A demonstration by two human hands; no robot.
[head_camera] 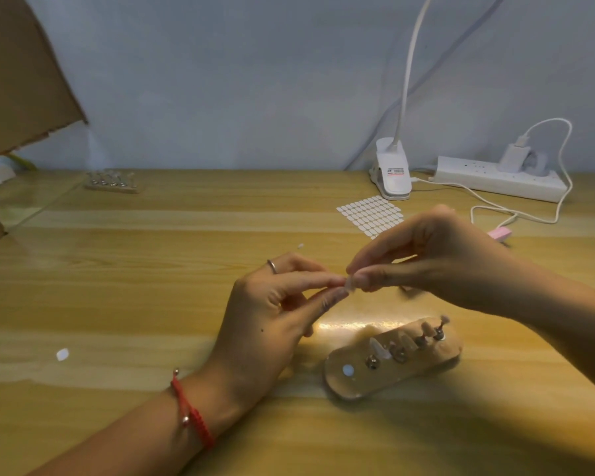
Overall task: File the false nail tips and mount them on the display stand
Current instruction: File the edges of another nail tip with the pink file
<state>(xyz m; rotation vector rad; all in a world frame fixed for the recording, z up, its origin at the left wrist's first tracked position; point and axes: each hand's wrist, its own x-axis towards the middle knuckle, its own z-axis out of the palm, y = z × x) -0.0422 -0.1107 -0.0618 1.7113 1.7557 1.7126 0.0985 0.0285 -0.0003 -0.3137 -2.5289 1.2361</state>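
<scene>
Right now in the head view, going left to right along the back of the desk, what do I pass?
Cardboard flap → far display stand → sticker sheet → lamp clamp → power strip.

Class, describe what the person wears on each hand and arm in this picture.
The left hand has a thin silver ring on one finger and a red braided cord bracelet with small metal beads at the wrist. The right hand shows no jewellery. Both forearms are bare, without sleeves.
</scene>
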